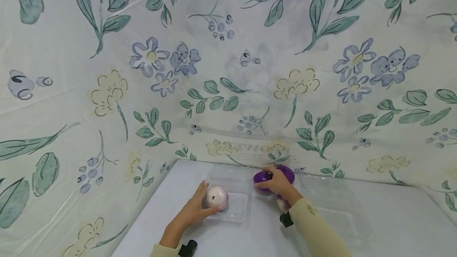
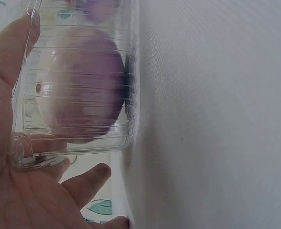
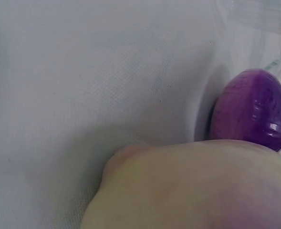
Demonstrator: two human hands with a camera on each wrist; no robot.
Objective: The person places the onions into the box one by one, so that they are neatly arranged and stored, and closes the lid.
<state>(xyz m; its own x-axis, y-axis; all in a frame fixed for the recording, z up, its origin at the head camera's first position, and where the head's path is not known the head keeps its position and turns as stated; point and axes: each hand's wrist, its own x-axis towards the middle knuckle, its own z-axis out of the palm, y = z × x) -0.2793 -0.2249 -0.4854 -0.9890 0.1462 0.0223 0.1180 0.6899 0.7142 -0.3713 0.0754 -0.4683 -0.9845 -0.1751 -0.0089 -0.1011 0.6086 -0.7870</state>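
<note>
A turnip (image 1: 216, 198), round and white turning purple on one side, sits in a clear plastic clamshell box (image 1: 240, 207). Against the box's left front corner rests my left hand (image 1: 192, 210), its thumb along the near rim and its other fingers spread, fairly straight (image 2: 90, 183). Through the ribbed wall the left wrist view shows the turnip (image 2: 83, 86). My right hand (image 1: 280, 183) grips a shiny red onion (image 1: 262, 178) between thumb and fingers. Right behind that hand lies another red onion (image 1: 287, 173). A second pale turnip (image 1: 283, 204) is partly hidden under the right wrist.
Another clear plastic box (image 1: 337, 223) stands open on the right of the white table (image 1: 396, 217). A floral sheet (image 1: 228, 58) hangs behind and along the left side. Black wrist straps (image 1: 286, 220) show at both sleeves.
</note>
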